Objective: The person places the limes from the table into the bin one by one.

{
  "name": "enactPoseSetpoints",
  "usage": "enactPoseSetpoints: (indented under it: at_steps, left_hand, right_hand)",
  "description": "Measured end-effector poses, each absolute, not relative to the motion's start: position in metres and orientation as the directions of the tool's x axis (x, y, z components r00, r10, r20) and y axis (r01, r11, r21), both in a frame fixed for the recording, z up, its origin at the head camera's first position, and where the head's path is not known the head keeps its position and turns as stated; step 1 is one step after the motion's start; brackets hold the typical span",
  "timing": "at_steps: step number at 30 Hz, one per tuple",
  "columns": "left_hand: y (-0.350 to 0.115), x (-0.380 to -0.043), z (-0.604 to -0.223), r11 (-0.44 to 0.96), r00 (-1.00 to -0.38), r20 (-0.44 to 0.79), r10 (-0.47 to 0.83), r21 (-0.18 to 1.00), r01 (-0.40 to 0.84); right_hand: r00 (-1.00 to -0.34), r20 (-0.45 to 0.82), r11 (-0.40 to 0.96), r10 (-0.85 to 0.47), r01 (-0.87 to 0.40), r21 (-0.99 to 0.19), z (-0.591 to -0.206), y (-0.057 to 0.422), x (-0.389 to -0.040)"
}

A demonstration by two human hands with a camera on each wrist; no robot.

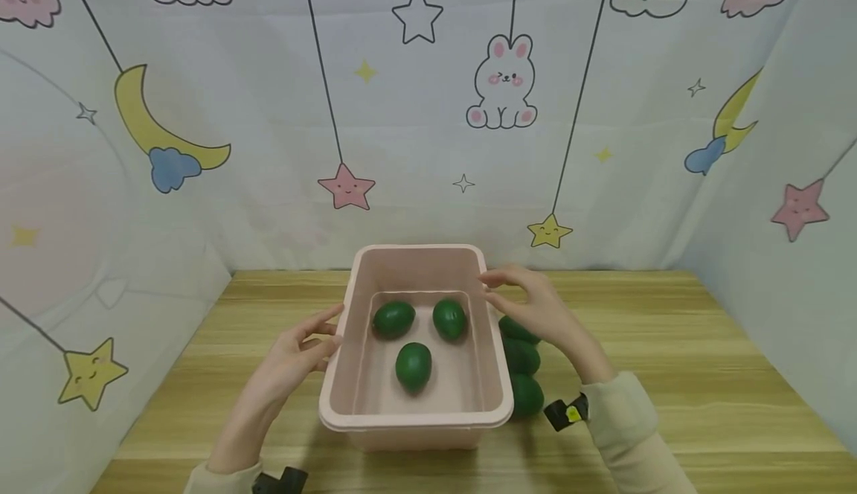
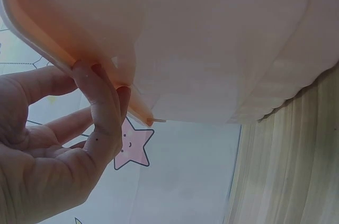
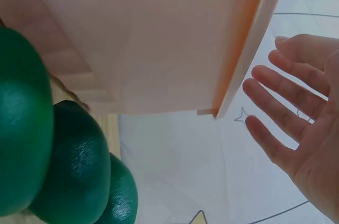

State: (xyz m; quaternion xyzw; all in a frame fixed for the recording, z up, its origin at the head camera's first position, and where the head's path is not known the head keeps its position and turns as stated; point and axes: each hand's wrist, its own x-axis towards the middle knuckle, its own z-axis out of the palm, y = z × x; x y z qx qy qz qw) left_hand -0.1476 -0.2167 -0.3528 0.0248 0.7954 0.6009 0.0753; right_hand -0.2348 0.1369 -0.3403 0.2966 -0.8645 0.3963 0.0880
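A pale pink plastic bin [image 1: 416, 421] stands on the table, with three glossy dark green avocado-like fruits [image 1: 413, 367] lying apart on its floor. At its left side my left hand [image 1: 294, 356] grips the rim, and in the left wrist view the curled fingers [image 2: 103, 110] reach the rim's underside. My right hand [image 1: 535, 304] hovers by the right rim, its fingers spread; the right wrist view shows a gap between those fingertips [image 3: 253, 123] and the bin wall. Below that hand, several more green fruits [image 1: 525, 396] sit in a row against the bin's right side, partly hidden.
The wood-grain table [image 1: 676, 375] extends to both sides of the bin. Behind it hangs a white cloth [image 1: 428, 137] printed with stars, moons and rabbits, which also runs along the left and right sides.
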Motion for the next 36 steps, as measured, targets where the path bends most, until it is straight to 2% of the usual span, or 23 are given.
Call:
enactPoseSetpoints:
  at_steps: [21,36]
  left_hand:
    - [-0.217,-0.147,-0.353,0.272,-0.987,-0.093,0.134,0.961,-0.053]
    - [-0.217,-0.148,-0.355,0.273,-0.987,-0.095,0.132,0.96,-0.056]
  right_hand:
    - [-0.854,0.354,0.486,-0.382,-0.511,-0.708,-0.368,0.162,-0.24]
    - [-0.863,0.327,0.523,-0.386,-0.497,-0.693,-0.389,0.176,-0.251]
